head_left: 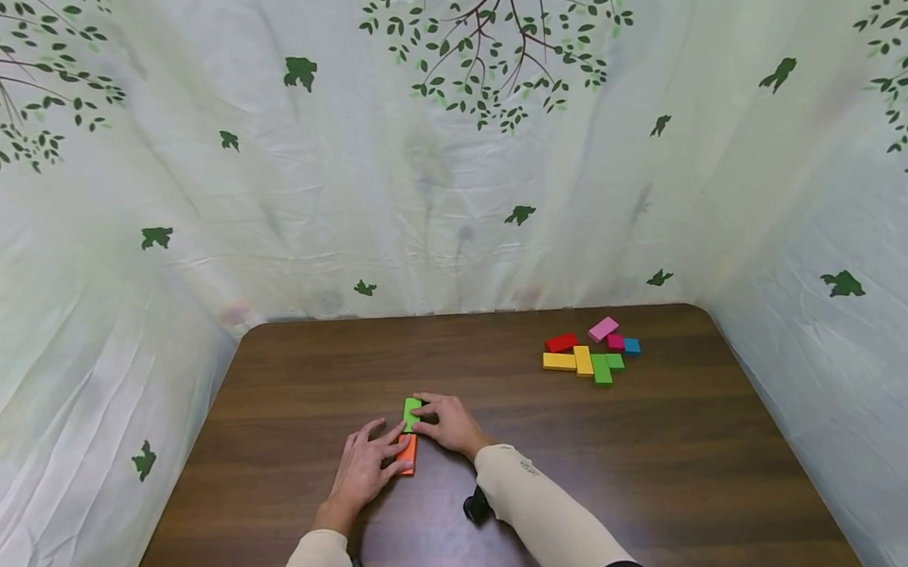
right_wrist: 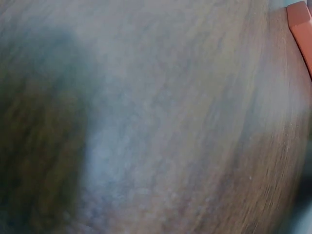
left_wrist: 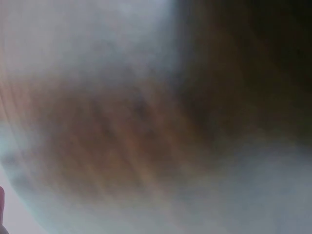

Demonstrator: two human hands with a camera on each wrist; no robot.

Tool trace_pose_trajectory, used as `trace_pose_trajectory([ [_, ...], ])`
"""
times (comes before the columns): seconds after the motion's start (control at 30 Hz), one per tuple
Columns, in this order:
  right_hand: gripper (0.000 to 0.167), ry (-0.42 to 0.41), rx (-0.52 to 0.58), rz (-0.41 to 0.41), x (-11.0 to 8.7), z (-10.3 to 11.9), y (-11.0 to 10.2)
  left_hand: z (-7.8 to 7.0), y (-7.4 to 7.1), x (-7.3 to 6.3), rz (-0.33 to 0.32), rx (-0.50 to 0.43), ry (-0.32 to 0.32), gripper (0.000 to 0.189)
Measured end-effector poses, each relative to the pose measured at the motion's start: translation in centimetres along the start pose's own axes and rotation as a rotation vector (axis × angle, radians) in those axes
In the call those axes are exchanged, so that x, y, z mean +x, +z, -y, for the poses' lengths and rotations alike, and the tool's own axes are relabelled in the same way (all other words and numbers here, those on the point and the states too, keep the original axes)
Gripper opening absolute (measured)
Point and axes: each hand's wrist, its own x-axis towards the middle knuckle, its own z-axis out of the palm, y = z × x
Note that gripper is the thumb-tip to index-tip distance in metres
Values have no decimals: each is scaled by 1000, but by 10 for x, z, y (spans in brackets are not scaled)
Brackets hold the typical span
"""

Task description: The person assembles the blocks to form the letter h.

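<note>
In the head view, a light green block (head_left: 410, 408) and an orange block (head_left: 408, 457) lie end to end on the wooden table, the green one farther away. My left hand (head_left: 361, 469) reaches in from the left and holds the orange block, its fingers partly covering it. From the right, my right hand (head_left: 451, 425) grips the green block by its edge with thumb and fingers. Part of the orange block (right_wrist: 301, 24) shows at the top right corner of the right wrist view. The left wrist view is mostly blur.
Toward the table's back right lies a cluster of blocks: a red block (head_left: 561, 343), a pink block (head_left: 603, 329), a magenta block (head_left: 615, 343), a blue block (head_left: 632, 346), plus yellow and green ones. A leaf-patterned curtain (head_left: 451, 192) surrounds the table (head_left: 693, 459).
</note>
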Motion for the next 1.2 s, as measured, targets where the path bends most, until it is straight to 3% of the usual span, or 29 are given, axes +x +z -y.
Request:
trace_pose_trajectory([
  [0.63, 32, 37, 10, -12, -1, 7, 4, 2, -1, -1, 20, 15, 1, 50],
  [1.2, 33, 33, 10, -36, -1, 5, 11, 3, -1, -2, -14, 2, 30, 48],
])
